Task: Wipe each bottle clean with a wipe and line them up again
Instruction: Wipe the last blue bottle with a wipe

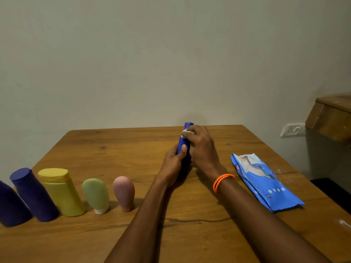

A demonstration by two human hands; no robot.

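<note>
Over the middle of the wooden tabletop [133,149], seen from the head camera, a person is holding a blue bottle [183,143] upright between both hands, a little above or on the wood; which of the two I cannot tell, since the hands are hiding its base. The left hand [173,166] is wrapping around the lower part of the bottle, its thumb lying across the front, so that grip is grasping the bottle. The right hand [202,147] is curling over the upper part, its grip pinching a small white wipe [187,132] against the bottle just below the top. An orange bracelet [222,182] is sitting on the right wrist. To the left, along the near edge, five other bottles are standing in a row, all looking tilted through the wide lens: a dark purple bottle [11,205] cut off by the frame edge, a second purple bottle [32,194] just beside it, a yellow bottle [60,192], a pale green bottle [96,194] resting on its white cap, and a pink bottle [124,192] standing cap down nearest the left forearm. To the right of the hands, well apart from the row, a blue pack of wipes [266,183] is lying flat on the wood. Behind it, a white wall socket [292,129] is showing on the wall, beside a wooden ledge [330,118].
</note>
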